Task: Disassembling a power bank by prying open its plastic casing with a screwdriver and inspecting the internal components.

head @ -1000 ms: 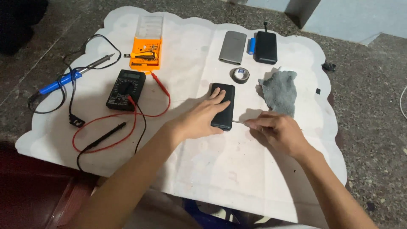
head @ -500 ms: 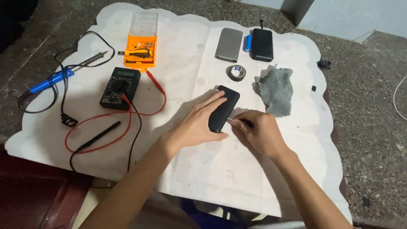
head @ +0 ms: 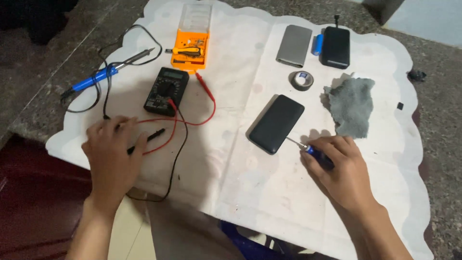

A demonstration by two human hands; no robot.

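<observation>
Black probe [head: 153, 137]: lies on the white cloth [head: 269, 202], under the left hand's fingertips
Left hand [head: 111, 155]: spread flat, pressing on the probe, grasping nothing
Multimeter [head: 166, 91]: just beyond, red and black leads looping
Power bank [head: 276, 123]: black, lying diagonally mid-cloth
Right hand [head: 339, 168]: clenched round a blue-handled screwdriver [head: 310, 150], tip at the power bank's near corner
Grey rag [head: 352, 105]: right of the power bank

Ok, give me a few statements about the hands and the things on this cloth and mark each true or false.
1. The right hand holds a small screwdriver. True.
2. The left hand rests on the black power bank. False: it lies on the black probe, away from it.
3. The multimeter sits below the orange bit case. True.
4. The grey rag covers the tape roll. False: they lie apart.
</observation>
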